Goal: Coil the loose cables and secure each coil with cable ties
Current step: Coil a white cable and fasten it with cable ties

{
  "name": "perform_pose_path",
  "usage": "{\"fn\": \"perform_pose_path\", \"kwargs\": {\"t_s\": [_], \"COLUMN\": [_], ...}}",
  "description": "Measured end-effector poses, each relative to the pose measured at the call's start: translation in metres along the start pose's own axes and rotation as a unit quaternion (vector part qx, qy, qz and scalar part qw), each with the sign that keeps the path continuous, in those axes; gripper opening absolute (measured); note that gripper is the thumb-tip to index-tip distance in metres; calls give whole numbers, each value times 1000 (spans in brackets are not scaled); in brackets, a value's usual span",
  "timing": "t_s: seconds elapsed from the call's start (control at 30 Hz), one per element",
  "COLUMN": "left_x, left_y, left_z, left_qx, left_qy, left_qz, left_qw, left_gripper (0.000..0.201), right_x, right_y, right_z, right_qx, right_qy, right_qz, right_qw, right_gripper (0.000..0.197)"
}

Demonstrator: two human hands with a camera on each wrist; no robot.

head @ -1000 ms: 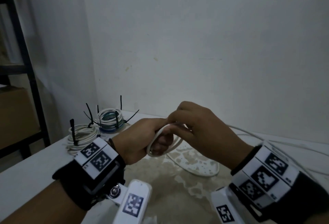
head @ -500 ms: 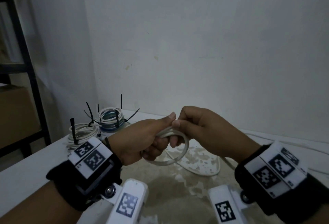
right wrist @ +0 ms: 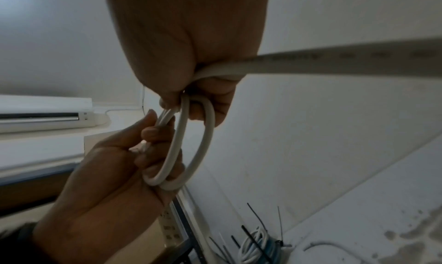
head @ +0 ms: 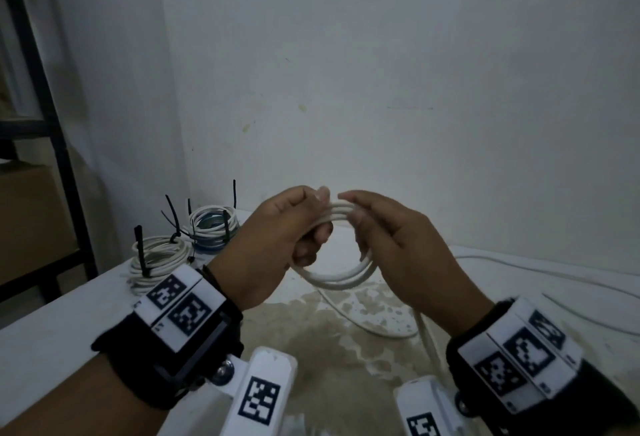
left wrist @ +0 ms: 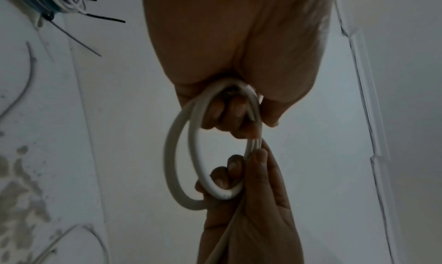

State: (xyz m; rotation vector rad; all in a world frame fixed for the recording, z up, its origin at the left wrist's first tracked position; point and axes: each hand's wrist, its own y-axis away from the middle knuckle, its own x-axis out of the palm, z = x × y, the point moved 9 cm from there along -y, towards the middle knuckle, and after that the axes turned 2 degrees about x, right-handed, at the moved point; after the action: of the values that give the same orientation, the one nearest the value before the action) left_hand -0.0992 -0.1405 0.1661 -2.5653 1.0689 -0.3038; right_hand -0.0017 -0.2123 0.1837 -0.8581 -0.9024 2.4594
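A white cable coil (head: 341,276) of a few loops hangs above the table, held between both hands. My left hand (head: 311,224) grips the coil's left side with curled fingers and its thumb on top. My right hand (head: 360,222) pinches the right side of the loops. In the left wrist view the left hand's fingers (left wrist: 229,115) curl through the coil (left wrist: 179,154). In the right wrist view the cable's loose tail (right wrist: 334,64) runs out of my right hand (right wrist: 191,102). That tail (head: 424,328) drops to the table.
Two finished coils with black cable ties sit at the table's back left: a white one (head: 157,257) and a white-and-blue one (head: 213,228). Loose white cables (head: 519,267) trail along the right. A black shelf frame (head: 52,124) and cardboard box (head: 27,221) stand left. The table (head: 52,325) has a stained patch.
Both hands have risen with the coil. My right hand has moved off the top of the left hand to the coil's right side, and the loops now show between the hands.
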Motion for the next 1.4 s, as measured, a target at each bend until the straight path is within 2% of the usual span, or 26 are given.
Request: {"fn": "perform_pose_path", "kwargs": {"t_s": [0.1, 0.2, 0.3, 0.43, 0.6, 0.67, 0.7, 0.8, 0.9, 0.97, 1.07, 1.1, 1.13, 1.17, 1.23, 1.27, 1.3, 1.33, 1.4], "left_x": [2, 12, 18, 11, -3, 1, 7, 20, 22, 21, 11, 8, 11, 20, 52, 70, 88, 100, 111], "left_y": [-3, -5, -7, -12, -13, -11, -10, -7, -9, -12, -14, -13, -11, -5, 19, 35, 46, 51, 43], "left_z": [-4, -14, -24, -29, -17, -13, -13, -19, -23, -22, -17, -9, 6, 29, 84, 104, 116, 123, 129], "left_qx": [-16, -29, -29, -9, 0, 0, 4, 27, 41, 66, 109, 86, 25, -67, -286, -374, -435, -469, -465], "left_qy": [142, 280, 312, 223, 54, -9, -37, -118, -120, -132, -240, -274, -297, -296, -206, -124, -36, 49, 200], "left_qz": [15, 43, 63, 42, 7, 20, 34, 63, 44, 15, -93, -119, -111, -70, 55, 103, 127, 118, 35], "left_qw": [990, 959, 948, 974, 999, 1000, 999, 991, 991, 989, 960, 951, 948, 950, 934, 913, 891, 874, 862], "left_gripper": [25, 23, 27, 23, 24, 26, 28, 23, 3, 7, 10, 19, 32, 47, 69, 75, 78, 77, 61], "right_x": [-14, -20, -21, -20, -18, -13, -6, 9, 7, 3, -27, -43, -58, -72, -94, -100, -103, -104, -105], "right_y": [-9, -16, -18, -16, -19, -19, -18, -11, -6, -4, -11, -13, -16, -17, -17, -17, -16, -15, -10], "right_z": [4, 9, 13, 11, 2, 2, 3, 10, 2, -6, -19, -21, -21, -20, -14, -10, -6, -2, 6], "right_qx": [15, 21, 6, -22, 33, 62, 75, 100, 144, 160, 163, 156, 147, 138, 119, 109, 98, 85, 60], "right_qy": [-64, -132, -139, -57, 110, 110, 89, -14, -131, -155, -110, -84, -60, -43, -31, -32, -30, -23, -17], "right_qz": [-59, -99, -125, -118, -2, 59, 103, 193, 201, 175, 39, -14, -61, -102, -163, -182, -192, -196, -199], "right_qw": [996, 986, 982, 991, 993, 990, 988, 976, 960, 959, 980, 984, 985, 984, 979, 977, 976, 977, 978], "right_gripper": [17, 17, 19, 18, 15, 23, 31, 33, 43, 41, 26, 24, 24, 24, 25, 25, 25, 24, 23]}}
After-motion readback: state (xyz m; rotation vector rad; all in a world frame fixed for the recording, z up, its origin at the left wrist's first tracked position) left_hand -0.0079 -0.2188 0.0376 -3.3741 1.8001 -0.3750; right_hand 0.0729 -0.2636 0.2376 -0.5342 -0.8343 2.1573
